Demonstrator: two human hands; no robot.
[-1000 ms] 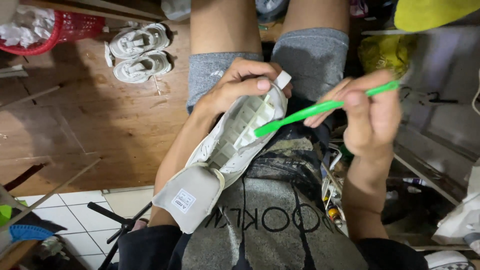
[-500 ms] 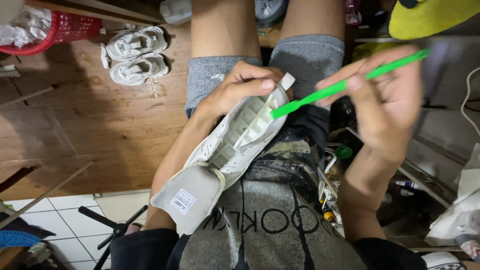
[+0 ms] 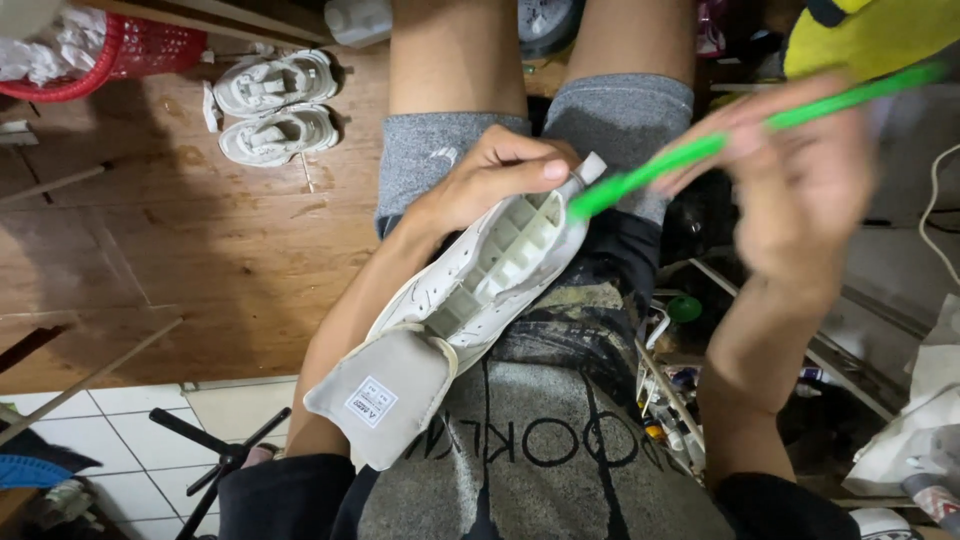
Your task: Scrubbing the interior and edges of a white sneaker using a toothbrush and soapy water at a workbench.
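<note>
My left hand [image 3: 495,172] grips a white sneaker [image 3: 480,285] by its heel end, holding it upside down over my lap so the grey ribbed sole faces up and the tongue hangs toward me. My right hand [image 3: 800,190], blurred with motion, holds a long green brush handle [image 3: 700,150]. The handle's lower end meets the sole near the heel, just beside my left thumb. The brush head itself is hard to make out.
A pair of white sneakers [image 3: 272,105] lies on the wooden floor at upper left, near a red basket [image 3: 110,60]. Tools and small clutter [image 3: 680,380] fill the space right of my lap. A black tripod leg [image 3: 215,455] crosses the white tiles at lower left.
My right hand has swung up and to the right, steepening the green handle. The shoe has shifted slightly right in my left hand's grip.
</note>
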